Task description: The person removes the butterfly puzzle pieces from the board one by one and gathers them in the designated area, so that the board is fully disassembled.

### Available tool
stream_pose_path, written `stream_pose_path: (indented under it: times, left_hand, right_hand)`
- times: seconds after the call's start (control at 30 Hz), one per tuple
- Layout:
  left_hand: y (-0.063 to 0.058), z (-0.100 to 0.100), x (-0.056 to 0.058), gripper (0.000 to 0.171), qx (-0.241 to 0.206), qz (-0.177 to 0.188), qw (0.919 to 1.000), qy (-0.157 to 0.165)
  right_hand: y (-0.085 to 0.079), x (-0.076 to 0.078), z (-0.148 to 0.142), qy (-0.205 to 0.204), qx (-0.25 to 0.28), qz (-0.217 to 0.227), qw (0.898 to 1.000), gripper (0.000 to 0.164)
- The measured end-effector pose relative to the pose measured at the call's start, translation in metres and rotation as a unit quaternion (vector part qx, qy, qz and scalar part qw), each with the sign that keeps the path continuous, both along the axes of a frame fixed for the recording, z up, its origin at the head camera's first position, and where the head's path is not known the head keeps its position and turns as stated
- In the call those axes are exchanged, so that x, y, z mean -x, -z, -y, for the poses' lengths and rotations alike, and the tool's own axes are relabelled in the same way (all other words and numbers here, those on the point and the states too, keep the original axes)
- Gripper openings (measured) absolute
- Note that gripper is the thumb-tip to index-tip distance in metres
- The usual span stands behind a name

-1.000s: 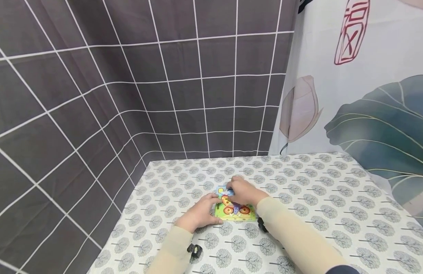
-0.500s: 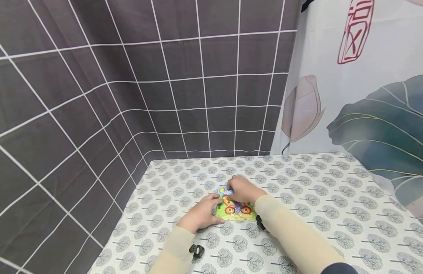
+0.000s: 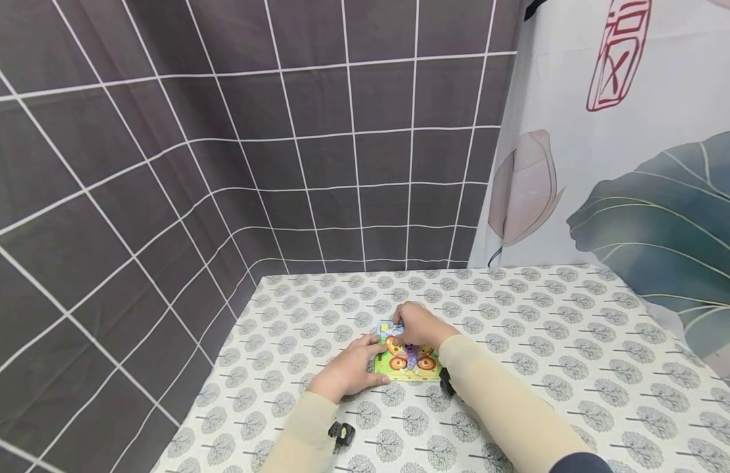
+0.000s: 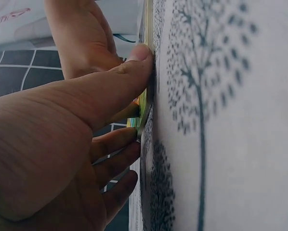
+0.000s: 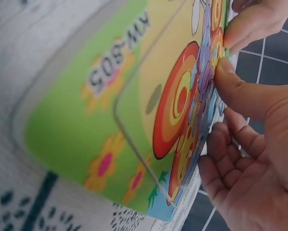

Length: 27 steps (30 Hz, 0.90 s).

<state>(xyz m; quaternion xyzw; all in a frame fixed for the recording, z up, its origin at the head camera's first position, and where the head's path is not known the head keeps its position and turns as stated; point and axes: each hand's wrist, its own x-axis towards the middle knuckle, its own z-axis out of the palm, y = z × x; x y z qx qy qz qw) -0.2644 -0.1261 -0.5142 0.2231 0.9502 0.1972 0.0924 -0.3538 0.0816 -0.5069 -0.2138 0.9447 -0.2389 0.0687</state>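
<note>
A brightly printed butterfly puzzle board lies on the tablecloth, its green corner marked KW-805 in the right wrist view. My left hand lies along the board's left side, fingers extended at that edge. Its thumb reaches along the near edge. From the right, my right hand grips the far part of the board. In the right wrist view its thumb presses on the picture, while its curled fingers sit at the far edge. That hand covers the board's upper right.
A white tablecloth with grey tree prints spreads under the board. Behind and to the left hangs a dark gridded curtain; a white curtain with a lotus print hangs at the right. Each wrist wears a small black camera.
Both hands stay in nearly the same place on the board. The head view has turned slightly, so the whole scene sits a little further right.
</note>
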Motion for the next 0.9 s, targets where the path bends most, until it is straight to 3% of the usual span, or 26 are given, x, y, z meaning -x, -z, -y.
stream_pose_path:
  times: [0.2,0.4,0.9]
  left_hand:
    - [0.0015,0.0008,0.0011,0.077,0.003,-0.006,1.0,0.006]
    - [0.0035,0.0014,0.0015,0.077,-0.01,-0.005,0.9999,0.004]
    - [0.003,0.0013,-0.0006,0.077,-0.015,-0.009,0.9999,0.003]
  right_hand:
    - [0.0013,0.0024,-0.0004,0.006,0.04,0.014,0.999,0.038]
    - [0.0036,0.002,-0.001,0.009,0.064,0.002,0.998,0.015]
    - [0.0091,0.0024,-0.0011,0.027,0.072,-0.042,0.996,0.016]
